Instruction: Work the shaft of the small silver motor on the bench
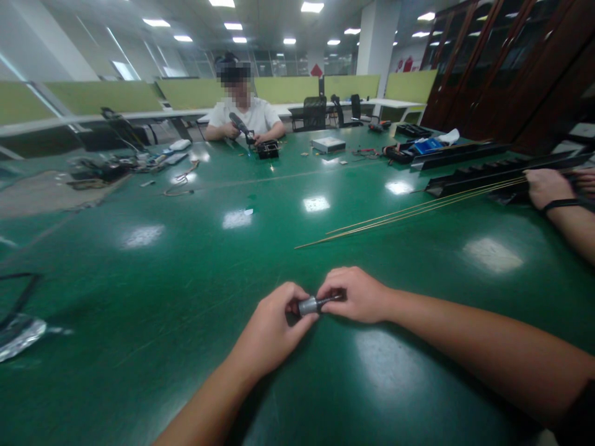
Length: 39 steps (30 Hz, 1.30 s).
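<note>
My left hand [272, 325] and my right hand [356, 294] meet low over the green table [186, 279], near its front edge. Between them is a small silver cylinder [308, 305] with a thin dark shaft sticking out to the right. The left fingers pinch the cylinder's body. The right fingers are curled round the shaft end, most of which they hide. Both forearms rest on or just above the table.
Thin brass rods [409, 212] lie on the table beyond my hands, running to the right. Another person's hand [548, 189] rests at the right by black trays [488, 170]. A seated person [244, 118] works with a tool at the far side. Cables lie at far left.
</note>
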Motion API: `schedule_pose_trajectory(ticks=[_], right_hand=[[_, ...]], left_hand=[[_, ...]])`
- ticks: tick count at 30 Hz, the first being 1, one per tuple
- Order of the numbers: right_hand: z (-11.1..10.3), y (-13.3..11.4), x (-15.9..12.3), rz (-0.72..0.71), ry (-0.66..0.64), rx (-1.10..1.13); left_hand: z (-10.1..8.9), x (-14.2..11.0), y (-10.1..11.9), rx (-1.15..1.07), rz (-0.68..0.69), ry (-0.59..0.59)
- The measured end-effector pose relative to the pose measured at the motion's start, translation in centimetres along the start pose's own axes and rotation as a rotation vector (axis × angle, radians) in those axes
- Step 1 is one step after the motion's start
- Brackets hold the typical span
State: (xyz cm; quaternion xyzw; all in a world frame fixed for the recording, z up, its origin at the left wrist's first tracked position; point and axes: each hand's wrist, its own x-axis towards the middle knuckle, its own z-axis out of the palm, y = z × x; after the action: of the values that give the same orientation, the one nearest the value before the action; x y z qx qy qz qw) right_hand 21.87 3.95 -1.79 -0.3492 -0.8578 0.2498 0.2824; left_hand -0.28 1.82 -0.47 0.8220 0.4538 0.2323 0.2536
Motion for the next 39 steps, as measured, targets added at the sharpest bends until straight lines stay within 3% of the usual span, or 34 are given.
schedule_pose_trajectory(ticks=[39], right_hand=[[-0.39, 0.18, -0.22, -0.013, 0.032, -0.05]], left_hand=[[-0.13, 0.04, 0.13, 0.009, -0.011, -0.036]])
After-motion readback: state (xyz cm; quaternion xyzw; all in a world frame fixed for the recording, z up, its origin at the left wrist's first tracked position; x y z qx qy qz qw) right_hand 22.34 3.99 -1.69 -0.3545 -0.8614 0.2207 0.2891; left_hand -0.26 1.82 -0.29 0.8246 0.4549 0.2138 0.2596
